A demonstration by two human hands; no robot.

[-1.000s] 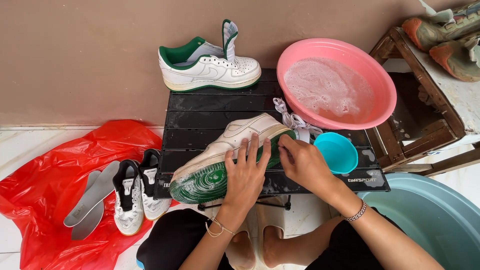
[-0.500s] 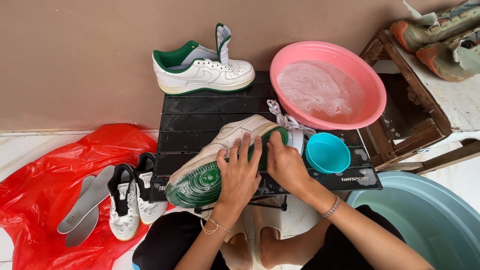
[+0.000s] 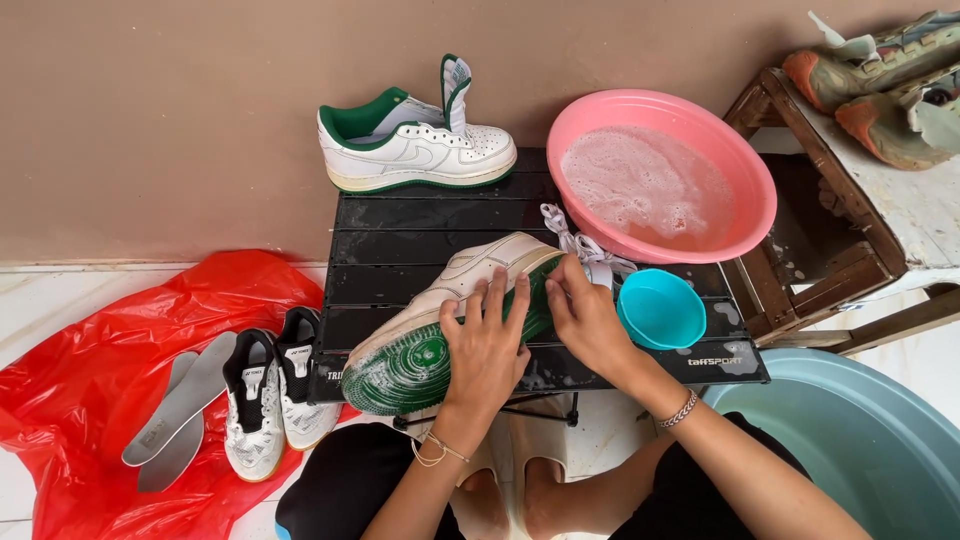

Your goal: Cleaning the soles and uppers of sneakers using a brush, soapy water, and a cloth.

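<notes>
Big stuff first: a blue tub (image 3: 880,440) sits on the floor past the worktop's right front corner, and a red plastic bag (image 3: 90,370) is spread on the floor off its left edge, carrying a pair of white and black trainers (image 3: 265,395) with grey insoles (image 3: 175,410) beside them. The black slatted worktop (image 3: 420,235) holds a pink basin (image 3: 662,175) of sudsy water at its back right corner, partly hanging over the edge. A white and green sneaker (image 3: 415,145) stands upright at the back edge. A second sneaker (image 3: 450,315) lies tipped on its side at the front edge, soapy green sole facing the person, heel sticking out past the front left corner. The left hand (image 3: 485,350) lies flat on that sole with fingers spread, pressing it rather than gripping. The right hand (image 3: 590,320) is curled at the toe end, fingers bent against the sole; can't tell if anything's in it. A small teal bowl (image 3: 660,308) sits just right of that hand, white laces (image 3: 580,240) bunched behind
</notes>
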